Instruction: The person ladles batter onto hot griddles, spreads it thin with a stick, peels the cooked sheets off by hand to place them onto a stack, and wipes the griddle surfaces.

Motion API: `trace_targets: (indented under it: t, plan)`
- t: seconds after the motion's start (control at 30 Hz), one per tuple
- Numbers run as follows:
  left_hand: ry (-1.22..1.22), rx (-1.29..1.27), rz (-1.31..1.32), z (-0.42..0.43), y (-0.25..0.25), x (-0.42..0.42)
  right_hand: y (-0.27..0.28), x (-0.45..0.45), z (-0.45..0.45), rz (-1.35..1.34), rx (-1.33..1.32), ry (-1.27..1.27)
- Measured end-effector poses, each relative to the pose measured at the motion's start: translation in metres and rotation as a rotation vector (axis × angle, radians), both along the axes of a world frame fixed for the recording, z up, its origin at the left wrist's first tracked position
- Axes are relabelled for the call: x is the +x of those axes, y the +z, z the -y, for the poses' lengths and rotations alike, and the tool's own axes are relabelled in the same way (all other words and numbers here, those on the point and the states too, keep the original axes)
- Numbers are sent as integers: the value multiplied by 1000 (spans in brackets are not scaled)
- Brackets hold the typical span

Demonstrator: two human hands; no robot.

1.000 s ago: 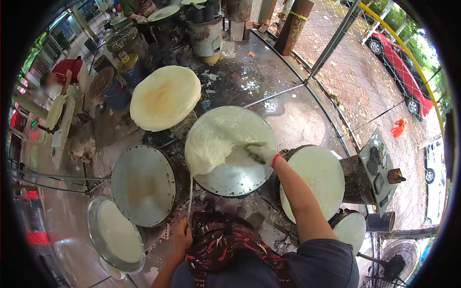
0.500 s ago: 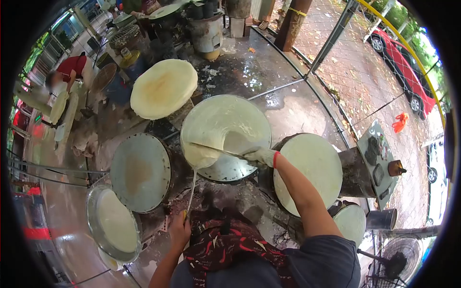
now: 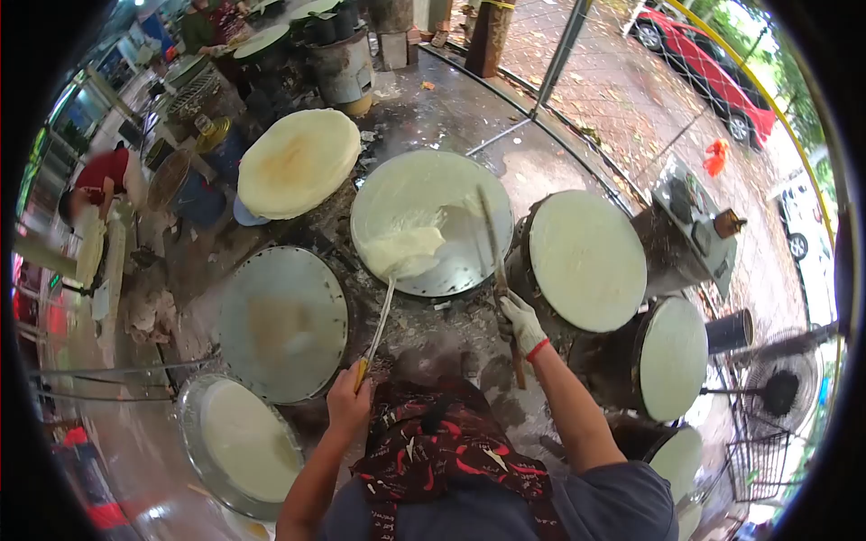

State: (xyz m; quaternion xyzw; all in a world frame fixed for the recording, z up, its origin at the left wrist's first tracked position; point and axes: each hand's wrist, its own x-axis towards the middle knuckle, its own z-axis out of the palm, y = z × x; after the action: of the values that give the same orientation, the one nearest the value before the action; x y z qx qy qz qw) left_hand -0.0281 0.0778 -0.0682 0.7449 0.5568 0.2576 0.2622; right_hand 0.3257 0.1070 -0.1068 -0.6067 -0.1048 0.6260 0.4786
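In front of me stands a round griddle (image 3: 451, 281), partly coated with a thin pale batter layer, its lower right bare. My left hand (image 3: 349, 403) is closed around the yellow handle of a long ladle (image 3: 382, 323). The ladle's far end meets a thick pool of batter (image 3: 406, 247) on the griddle, and its bowl is hard to make out. My right hand (image 3: 520, 322), in a white glove with a red cuff, grips a long thin scraper (image 3: 492, 236). The scraper's blade reaches over the right part of the griddle, slightly blurred.
A round griddle (image 3: 236, 338) and a basin of batter (image 3: 188, 404) stand left. Pale sheets cover griddles (image 3: 588, 261) (image 3: 675, 359) at right. A pale round stack (image 3: 299, 164) sits far left, near a person in red (image 3: 110, 176). A fan (image 3: 781, 397) stands right.
The scraper has swung from lying across the griddle to pointing away from me at its right. My right hand has moved nearer me. The ladle and batter shifted inward on the griddle; my view turned.
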Motion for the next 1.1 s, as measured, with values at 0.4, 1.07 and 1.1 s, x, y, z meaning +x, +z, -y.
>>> trace_targets:
  t: [0.4, 1.07, 1.1]
  plan:
    - [101, -502, 983, -1, 67, -119, -41, -240, -22, 472, 25, -135]
    - [-348, -720, 1972, 81, 90, -194, -103, -172, -5, 735, 11, -7]
    - [-283, -704, 1967, 84, 96, -185, -105, -160, -5, 681, -32, -84]
